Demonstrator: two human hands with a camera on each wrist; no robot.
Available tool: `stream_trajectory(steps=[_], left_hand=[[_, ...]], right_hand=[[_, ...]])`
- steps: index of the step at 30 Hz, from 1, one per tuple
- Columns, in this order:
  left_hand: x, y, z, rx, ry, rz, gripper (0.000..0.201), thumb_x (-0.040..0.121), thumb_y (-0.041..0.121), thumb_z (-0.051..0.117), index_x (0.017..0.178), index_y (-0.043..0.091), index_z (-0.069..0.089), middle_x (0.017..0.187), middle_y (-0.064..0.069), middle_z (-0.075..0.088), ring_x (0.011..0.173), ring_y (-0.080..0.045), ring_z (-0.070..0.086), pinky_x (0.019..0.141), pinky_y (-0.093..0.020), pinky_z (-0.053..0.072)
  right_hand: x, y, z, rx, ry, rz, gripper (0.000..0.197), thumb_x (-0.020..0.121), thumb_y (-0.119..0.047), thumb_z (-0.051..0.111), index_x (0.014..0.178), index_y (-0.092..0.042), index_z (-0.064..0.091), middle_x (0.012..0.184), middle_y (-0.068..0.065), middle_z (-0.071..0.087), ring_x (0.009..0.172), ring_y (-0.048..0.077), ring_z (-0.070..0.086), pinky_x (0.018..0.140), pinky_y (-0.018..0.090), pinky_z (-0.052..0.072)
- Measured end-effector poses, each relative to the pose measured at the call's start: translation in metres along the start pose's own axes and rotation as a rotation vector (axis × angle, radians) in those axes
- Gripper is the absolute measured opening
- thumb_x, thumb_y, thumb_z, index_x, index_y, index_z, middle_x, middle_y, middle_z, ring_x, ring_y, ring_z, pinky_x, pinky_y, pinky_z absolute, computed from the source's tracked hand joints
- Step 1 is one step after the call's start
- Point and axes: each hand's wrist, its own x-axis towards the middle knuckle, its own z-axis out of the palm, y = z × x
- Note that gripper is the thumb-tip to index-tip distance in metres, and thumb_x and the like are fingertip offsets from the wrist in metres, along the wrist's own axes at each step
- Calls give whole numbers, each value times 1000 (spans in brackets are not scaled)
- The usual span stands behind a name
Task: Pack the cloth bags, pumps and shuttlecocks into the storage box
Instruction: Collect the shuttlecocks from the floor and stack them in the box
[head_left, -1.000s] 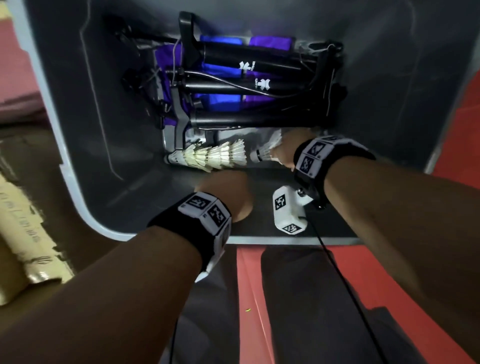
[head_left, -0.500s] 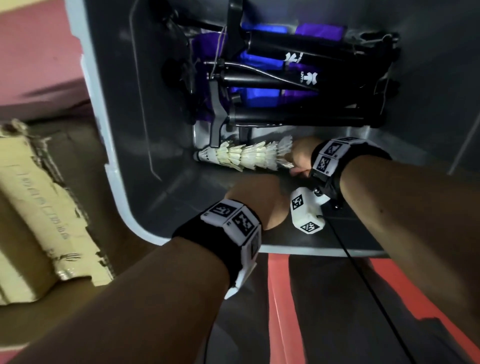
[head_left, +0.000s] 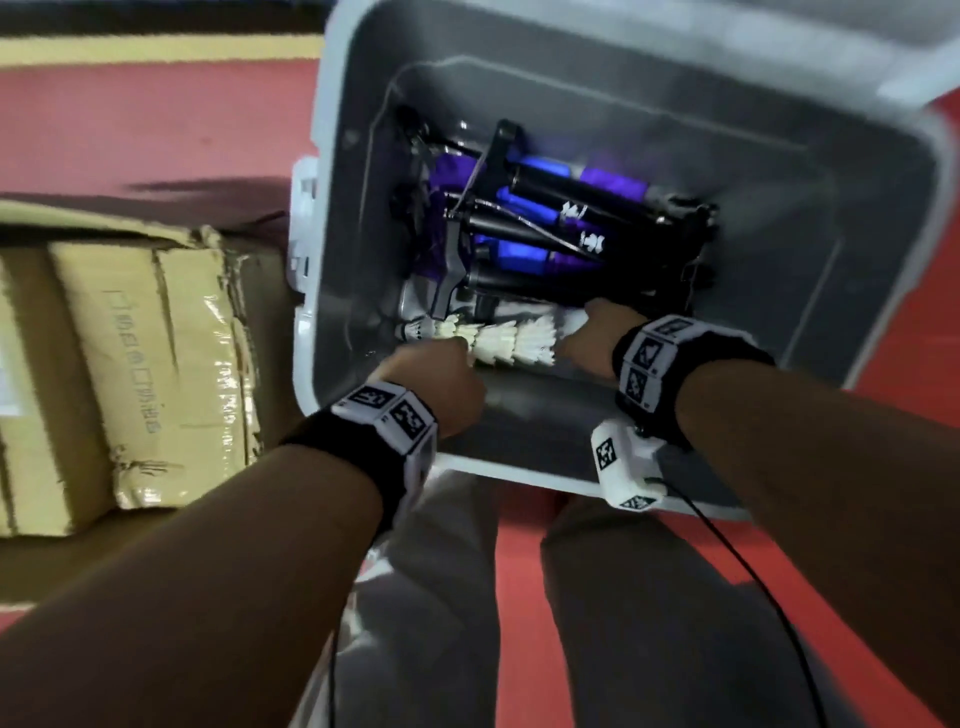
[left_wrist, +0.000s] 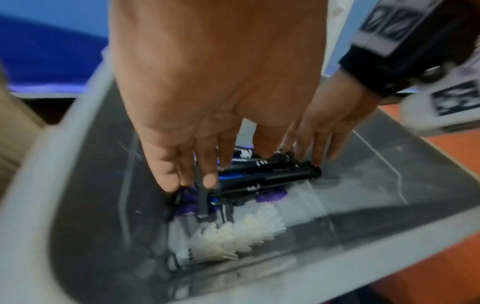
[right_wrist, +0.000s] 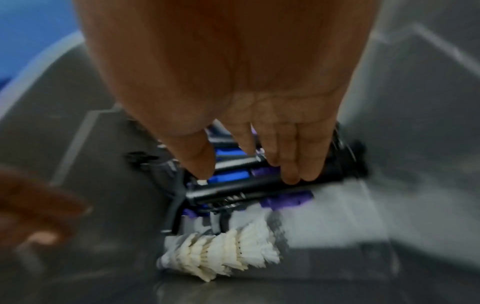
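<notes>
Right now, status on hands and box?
Left hand and right hand open, empty, inside storage box. Shuttlecocks stacked beside pumps on cloth bags. Nothing blocking.

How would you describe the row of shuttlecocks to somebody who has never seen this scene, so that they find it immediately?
Look into the big grey storage box on the red floor. On its bottom lie black pumps on top of blue and purple cloth bags. Along their near side, between the two hands, lies the row of shuttlecocks: the only white, feathery thing there, nested one into another.
</notes>
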Motion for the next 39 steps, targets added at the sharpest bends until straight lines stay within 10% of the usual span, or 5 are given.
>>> stream_trajectory(steps=[9,15,25,39], left_hand=[[-318,11,-112,-294,533,-227,58,88,50,54,133,13,47,132,-19,54,122,-37,47,101,-40,38],[-585,-15,-68,-516,861,-533,57,85,48,56,131,16,49,129,-15,58,117,-35,54,94,-38,45],[-785,-48,203,-997,1140,-1019,62,91,44,52,142,11,38,140,-13,48,131,-30,41,108,-36,35],[-884,16,657,-1519,693,-1452,50,90,37,51,133,14,43,133,-11,50,125,-32,47,97,-40,43]], right_hand=[[-333,-89,-117,-438,293,-540,53,88,-27,54,136,-12,37,139,15,38,126,38,42,105,42,37],[-594,-120,-120,-546,415,-920,45,87,-28,51,129,-13,42,133,13,42,125,36,42,102,42,37],[-807,-140,91,-1051,403,-1478,64,88,-35,51,145,-19,28,147,8,30,132,32,35,109,40,34],[-866,-6,451,-1508,274,-1498,66,89,-34,51,148,-20,25,147,9,33,133,33,35,107,37,35]])
